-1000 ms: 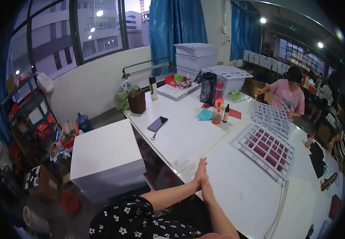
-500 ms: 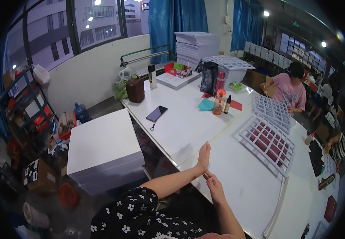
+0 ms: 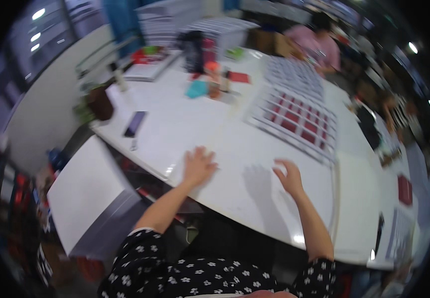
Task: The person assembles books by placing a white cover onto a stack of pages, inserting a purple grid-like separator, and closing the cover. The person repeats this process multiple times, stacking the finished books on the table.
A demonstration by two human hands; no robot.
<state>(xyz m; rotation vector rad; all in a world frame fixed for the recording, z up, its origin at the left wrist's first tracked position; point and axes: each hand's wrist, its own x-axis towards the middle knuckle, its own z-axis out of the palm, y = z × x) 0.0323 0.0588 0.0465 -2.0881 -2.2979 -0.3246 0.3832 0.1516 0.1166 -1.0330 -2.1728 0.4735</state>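
My left hand [image 3: 199,166] is over the white table [image 3: 235,144] near its front edge, fingers spread and nothing in them. Whether its palm touches the tabletop I cannot tell. My right hand [image 3: 289,177] hovers further right, fingers apart and slightly curled, casting a shadow on the table. Beyond it lies a white grid frame [image 3: 294,121] with dark red showing through its openings. More white grid frames [image 3: 294,74] lie behind that one. A dark phone [image 3: 135,124] rests to the left, with a small loop at its near end. The picture is smeared by motion.
A stack of white boards [image 3: 90,184] stands left of the table. Toward the back are an orange bottle [image 3: 213,79], a teal piece [image 3: 196,89], a brown bag [image 3: 99,103] and tall white stacks [image 3: 168,22]. A person in pink [image 3: 319,44] works at the far side.
My hands, which were together near the table edge, have moved apart: the left spread over the table, the right further right. The view has swung to the right and down.
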